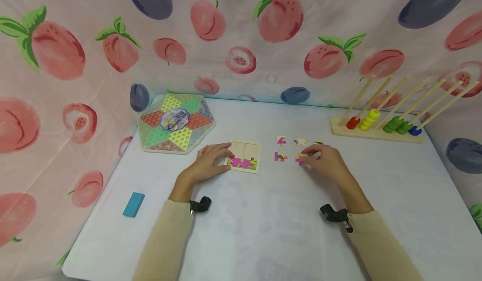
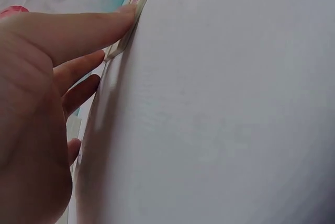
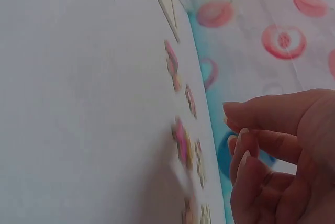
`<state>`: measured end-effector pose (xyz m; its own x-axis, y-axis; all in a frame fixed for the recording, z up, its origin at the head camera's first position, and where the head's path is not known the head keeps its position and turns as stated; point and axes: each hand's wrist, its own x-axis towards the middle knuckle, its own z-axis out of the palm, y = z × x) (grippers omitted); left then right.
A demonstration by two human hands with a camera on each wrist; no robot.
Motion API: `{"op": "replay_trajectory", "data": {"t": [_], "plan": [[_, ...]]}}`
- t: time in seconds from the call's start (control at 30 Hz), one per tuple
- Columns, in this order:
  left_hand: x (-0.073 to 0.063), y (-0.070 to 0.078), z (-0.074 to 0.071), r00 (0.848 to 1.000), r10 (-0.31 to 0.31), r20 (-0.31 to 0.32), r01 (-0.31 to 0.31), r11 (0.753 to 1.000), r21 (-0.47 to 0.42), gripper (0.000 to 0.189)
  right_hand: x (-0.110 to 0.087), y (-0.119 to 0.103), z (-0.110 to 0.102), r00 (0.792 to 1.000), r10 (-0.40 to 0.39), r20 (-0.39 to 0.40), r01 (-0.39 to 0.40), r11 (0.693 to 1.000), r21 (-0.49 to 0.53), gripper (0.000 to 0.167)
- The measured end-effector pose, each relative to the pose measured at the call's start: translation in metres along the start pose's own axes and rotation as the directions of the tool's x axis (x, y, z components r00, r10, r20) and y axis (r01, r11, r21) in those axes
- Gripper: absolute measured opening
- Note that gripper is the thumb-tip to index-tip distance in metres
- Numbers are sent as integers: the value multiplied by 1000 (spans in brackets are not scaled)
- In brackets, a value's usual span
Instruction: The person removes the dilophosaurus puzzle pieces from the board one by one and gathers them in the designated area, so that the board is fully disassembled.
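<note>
A small square wooden puzzle board (image 1: 244, 144) lies on the table, with pink and green pieces (image 1: 242, 163) fitted along its near side. My left hand (image 1: 208, 160) grips the board's left side, the thumb (image 2: 99, 31) against its near edge and the fingers farther back. To the right lie several loose puzzle pieces, among them a pink-and-green one (image 1: 280, 157) and a white-and-pink one (image 1: 281, 140). My right hand (image 1: 324, 160) hovers above a pink-and-yellow puzzle piece (image 3: 182, 141), its fingers bent and thumb near the index finger; nothing shows between them in the right wrist view.
A hexagonal Chinese checkers board (image 1: 177, 124) stands at the back left. At the back right is a wooden bead rack (image 1: 376, 134) with upright sticks and coloured beads. A blue block (image 1: 133, 205) lies at the left. Fruit-patterned cloth hangs behind the white table (image 1: 256, 231).
</note>
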<state>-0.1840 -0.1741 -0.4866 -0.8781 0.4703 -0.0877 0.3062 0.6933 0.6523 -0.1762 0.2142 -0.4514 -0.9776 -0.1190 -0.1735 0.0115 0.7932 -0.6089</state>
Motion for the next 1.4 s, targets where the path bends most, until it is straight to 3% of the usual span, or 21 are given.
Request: {"op": "replay_trajectory", "data": {"t": [0.23,0.47,0.73,0.93,1.4], "plan": [[7,-1,-6,999,-26,20,26,1000,13,37,13,-40,32,986,-162,37,162,987,22,21],[11,-4,-8,999,-19,37,19,1000,3,36,28,-79,65,959,-257,121,259,966,-3,22],[13,-5,-8,999,-13,50,12,1000,20,36,45,-108,90,911,-366,191,384,921,-67,23],[14,-5,-9,998,-27,55,26,999,20,43,50,-117,102,901,-376,214,403,910,-99,21],[20,-12,-15,998,-40,50,41,999,-16,53,53,-122,112,916,-329,230,359,927,-105,27]]}}
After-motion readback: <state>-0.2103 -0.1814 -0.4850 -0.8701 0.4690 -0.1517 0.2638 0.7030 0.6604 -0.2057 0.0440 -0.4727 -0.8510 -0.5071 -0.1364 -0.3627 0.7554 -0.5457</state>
